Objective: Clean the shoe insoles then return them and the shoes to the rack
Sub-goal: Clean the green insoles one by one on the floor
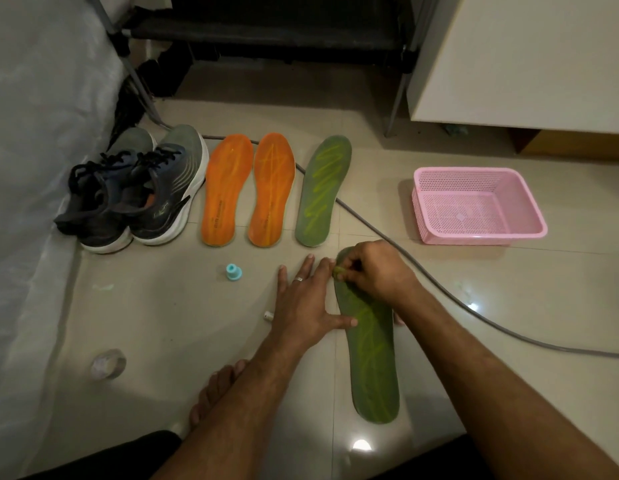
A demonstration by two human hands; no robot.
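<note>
A green insole (372,355) lies on the tiled floor in front of me. My left hand (306,304) rests flat beside it, thumb pressing on its left edge. My right hand (368,268) is closed on a small yellowish thing at the insole's toe end; what it is I cannot make out. A second green insole (323,190) and two orange insoles (226,190) (271,188) lie in a row farther off. A pair of grey sneakers (135,188) stands to their left. The dark shoe rack (266,32) is at the back.
A pink plastic basket (479,206) sits on the right. A grey cable (439,285) runs across the floor past the insoles. A small teal cap (233,271), a tiny white piece (268,316) and a clear round lid (107,363) lie nearby. My bare foot (214,389) is below.
</note>
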